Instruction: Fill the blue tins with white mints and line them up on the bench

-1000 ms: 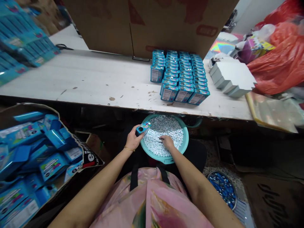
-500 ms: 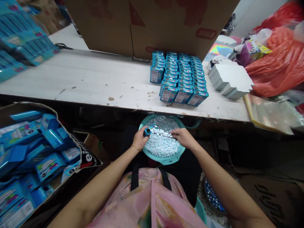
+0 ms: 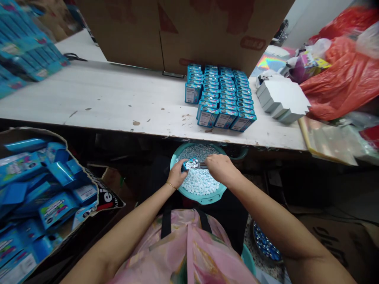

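Left hand [image 3: 177,175]: closed around a small blue rectangular tin [image 3: 189,164], open end up, over the basin.
Right hand [image 3: 221,169]: curled beside the tin; grip cannot be told.
Basin: round teal plastic basin [image 3: 204,201], heaped with pale blue candies [image 3: 198,183].

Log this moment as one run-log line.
left grip: shut on blue tin | right grip: beside tin, above basin | below: teal basin of pale blue candies

Brown cardboard carton [image 3: 207,31] on worn white table [image 3: 103,102]; red plastic bags [image 3: 340,83] right; scissors [image 3: 74,57] far left.
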### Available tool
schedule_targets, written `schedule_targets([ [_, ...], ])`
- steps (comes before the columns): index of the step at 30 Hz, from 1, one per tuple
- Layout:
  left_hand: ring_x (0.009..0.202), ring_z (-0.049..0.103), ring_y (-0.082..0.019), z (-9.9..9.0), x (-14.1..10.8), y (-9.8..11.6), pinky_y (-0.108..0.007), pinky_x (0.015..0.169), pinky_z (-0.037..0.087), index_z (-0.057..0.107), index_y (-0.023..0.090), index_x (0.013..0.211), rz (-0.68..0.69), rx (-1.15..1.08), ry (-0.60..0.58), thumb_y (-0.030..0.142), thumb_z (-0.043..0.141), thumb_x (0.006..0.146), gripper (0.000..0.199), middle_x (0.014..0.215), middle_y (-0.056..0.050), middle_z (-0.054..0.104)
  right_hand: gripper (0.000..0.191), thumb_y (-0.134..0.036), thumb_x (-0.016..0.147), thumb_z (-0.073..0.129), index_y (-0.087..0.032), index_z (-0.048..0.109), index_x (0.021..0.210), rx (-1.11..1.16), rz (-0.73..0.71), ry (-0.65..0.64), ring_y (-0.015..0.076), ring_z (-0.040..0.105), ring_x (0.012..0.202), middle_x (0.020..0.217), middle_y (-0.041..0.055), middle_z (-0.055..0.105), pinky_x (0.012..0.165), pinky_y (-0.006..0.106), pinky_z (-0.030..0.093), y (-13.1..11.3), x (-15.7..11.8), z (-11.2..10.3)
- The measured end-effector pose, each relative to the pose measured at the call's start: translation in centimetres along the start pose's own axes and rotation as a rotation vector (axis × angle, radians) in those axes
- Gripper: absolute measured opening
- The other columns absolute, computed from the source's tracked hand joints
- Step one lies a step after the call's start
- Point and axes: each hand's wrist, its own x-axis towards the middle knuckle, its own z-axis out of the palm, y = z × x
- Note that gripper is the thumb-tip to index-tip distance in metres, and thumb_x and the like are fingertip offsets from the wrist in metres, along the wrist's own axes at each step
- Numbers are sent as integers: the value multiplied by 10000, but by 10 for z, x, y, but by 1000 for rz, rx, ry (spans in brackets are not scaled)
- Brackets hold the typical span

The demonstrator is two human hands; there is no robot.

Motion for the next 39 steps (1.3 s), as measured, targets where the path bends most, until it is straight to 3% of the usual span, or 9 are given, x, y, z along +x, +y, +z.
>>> schedule_targets([
  [6, 859, 560, -167, 0, 0, -1, -292, 787, 448, 491, 184, 1099, -37, -75, 6, 162, 523, 660, 440, 986, -26, 587, 350, -109, 781, 345, -265, 588, 979, 90, 47, 96, 160, 558, 851, 946, 46, 598, 658, 238, 381, 30, -10, 29],
  [9, 836, 565, -162, -2, 0, -4, -284, 770, 452, 503, 193, 1085, -46, -113, 15, 173, 539, 657, 431, 944, -15, 599, 355, -145, 808, 326, -312, 568, 1009, 120, 114, 107, 156, 541, 881, 994, 25, 583, 657, 234, 369, 51, -10, 60],
  [12, 847, 566, -163, -8, 1, -8, -285, 781, 447, 509, 188, 1070, -61, -160, 45, 188, 554, 656, 417, 943, -15, 600, 348, -123, 803, 324, -270, 580, 986, 138, 191, 32, 162, 543, 880, 998, 45, 585, 672, 239, 368, 58, 4, 99],
  [16, 882, 561, -163, -17, 1, -10, -290, 816, 430, 513, 176, 1064, -55, -196, 103, 222, 561, 669, 400, 988, -26, 590, 325, -90, 794, 340, -184, 587, 982, 210, 209, -50, 162, 554, 866, 940, 84, 610, 687, 222, 375, 30, 38, 147],
  [21, 925, 545, -167, -30, 0, -5, -305, 851, 415, 502, 170, 1073, -78, -175, 165, 263, 569, 680, 409, 1015, -36, 580, 296, -150, 820, 351, -183, 589, 993, 476, 135, 91, 134, 540, 901, 961, 31, 621, 735, 174, 370, -19, 70, 169],
  [25, 897, 552, -165, -38, -1, -5, -309, 836, 424, 495, 163, 1070, -112, -170, 179, 304, 575, 687, 416, 987, -39, 586, 276, -172, 806, 384, -157, 607, 969, 715, 94, 129, 118, 547, 868, 933, 14, 637, 743, 162, 383, -20, 74, 173],
  [30, 894, 551, -160, -39, 1, -10, -297, 831, 424, 489, 168, 1073, -106, -175, 203, 308, 573, 693, 413, 994, -34, 585, 276, -137, 763, 414, -159, 617, 950, 818, 102, 140, 119, 573, 761, 830, 12, 652, 711, 217, 424, 19, 54, 167],
  [34, 887, 555, -161, -27, 0, -9, -295, 830, 424, 492, 165, 1077, -85, -153, 173, 257, 566, 684, 410, 983, -33, 587, 278, -157, 753, 434, -163, 627, 953, 808, 26, 233, 122, 569, 745, 835, 30, 648, 707, 231, 423, 44, 27, 129],
  [39, 941, 544, -174, -9, -4, 0, -300, 859, 417, 496, 168, 1084, -32, -111, 60, 178, 530, 671, 415, 1034, -40, 578, 319, -114, 766, 386, -239, 632, 925, 388, -64, 241, 142, 560, 816, 863, 20, 633, 682, 235, 395, 36, 6, 58],
])
